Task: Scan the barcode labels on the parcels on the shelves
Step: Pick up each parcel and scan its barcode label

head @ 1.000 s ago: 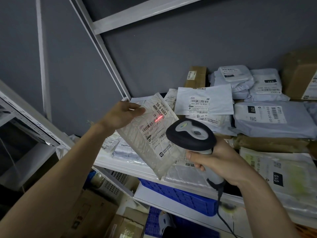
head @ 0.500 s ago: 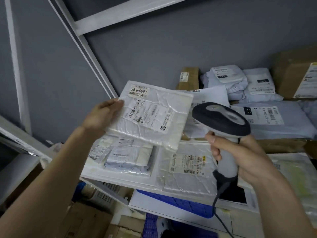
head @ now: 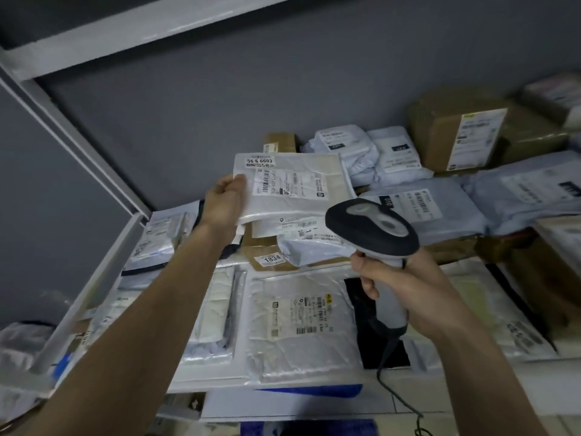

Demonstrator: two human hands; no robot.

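Note:
My left hand [head: 225,199] grips the left edge of a flat white padded parcel [head: 301,187] with the label 56-6-6603, holding it above a pile of parcels toward the back of the shelf. My right hand [head: 399,281] grips the handle of a black and grey barcode scanner [head: 372,226], whose head points toward the parcels; no red beam shows. A clear-wrapped parcel [head: 298,322] with a barcode label lies flat at the shelf's front, between my arms.
Grey mailers [head: 421,212], white bags [head: 377,152] and brown boxes [head: 456,133] fill the back and right of the white shelf [head: 103,278]. A box marked 1834 [head: 270,258] sits under the pile. A blue crate [head: 308,391] lies below. The scanner cable [head: 396,391] hangs down.
My left hand has carried the white parcel away from the scanner, up and back over the pile. The red scan line seen a second ago is gone. The view has shifted left and down.

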